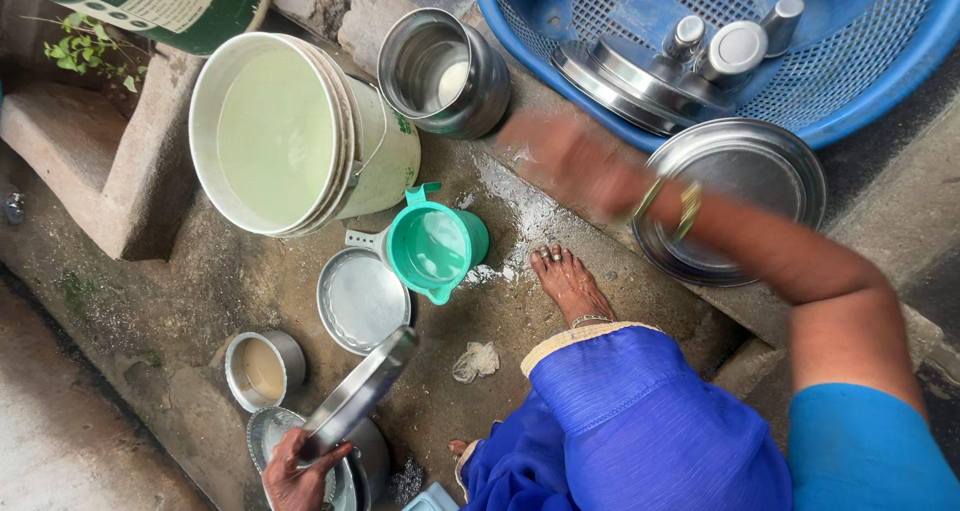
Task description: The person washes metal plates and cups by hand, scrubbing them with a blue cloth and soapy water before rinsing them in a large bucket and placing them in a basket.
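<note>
My left hand (295, 471) grips the lower edge of a round steel plate (360, 391), tilted on its edge above other steel dishes (262, 433) on the wet ground. My right hand (560, 161) is a blur, stretched out over the stone ledge between a steel pot (440, 71) and a large steel plate (745, 166) lying flat. Bangles sit on that wrist. Whether its fingers hold anything is hidden by the blur.
A white bucket (375, 161) of water stands at the upper left, with a green mug (430, 246) and a flat steel plate (360, 299) beside it. A small steel bowl (262, 369), a white scrubber (477, 361) and my bare foot (570, 281) are on the ground. A blue basket (870, 81) holds steel lids and tumblers.
</note>
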